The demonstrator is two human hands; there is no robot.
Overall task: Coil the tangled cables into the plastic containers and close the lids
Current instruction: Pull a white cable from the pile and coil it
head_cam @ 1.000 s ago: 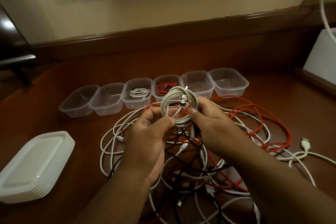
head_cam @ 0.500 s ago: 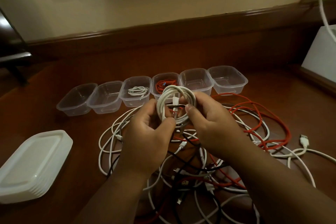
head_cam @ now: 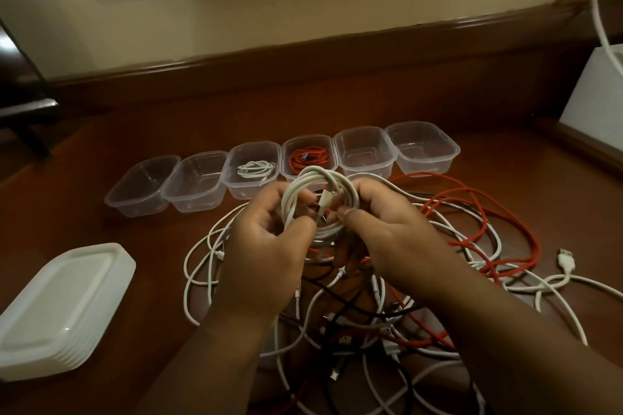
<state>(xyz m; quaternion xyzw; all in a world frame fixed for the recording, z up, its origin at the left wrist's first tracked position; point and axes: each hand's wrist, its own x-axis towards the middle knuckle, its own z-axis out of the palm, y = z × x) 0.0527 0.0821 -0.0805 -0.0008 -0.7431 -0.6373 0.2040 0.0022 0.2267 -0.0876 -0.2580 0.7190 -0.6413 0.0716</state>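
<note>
Coil [head_cam: 318,202]: white cable loops, being held up over the tangle [head_cam: 387,296], just before the tubs [head_cam: 362,153].
Left hand [head_cam: 266,246]: gripping the coil's left side.
Right hand [head_cam: 381,229]: pinching the plug end against the loops.
Handling: looking light, springy and slippery; pinching across all loops is likely keeping them from unwinding.

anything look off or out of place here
Nothing damaged or spilled. The only mess is the cable tangle sprawled on the table, which is expected. Both hands hold a neat white coil; the containers sit in a tidy row.
</note>
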